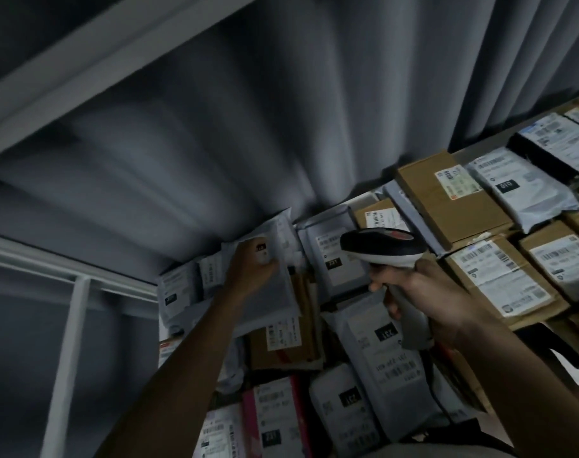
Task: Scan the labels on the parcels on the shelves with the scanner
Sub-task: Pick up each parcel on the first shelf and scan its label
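My right hand (pixel 427 299) grips the handle of a black and white barcode scanner (pixel 380 247), whose head points left at the parcels. My left hand (pixel 251 269) reaches up and holds a grey mailer bag (pixel 274 292) by its upper part, near its white label. Just right of that bag stands another grey mailer (pixel 334 259) with a white label and a black tag. The picture is dim and blurred, so no label text is readable.
Several cardboard boxes (pixel 446 196) and grey mailers (pixel 526 190) with labels fill the shelf to the right and below. White shelf beams (pixel 66 279) run at the left. Grey curtains (pixel 248 127) hang behind the shelf. The scanner's cable (pixel 437 391) trails down.
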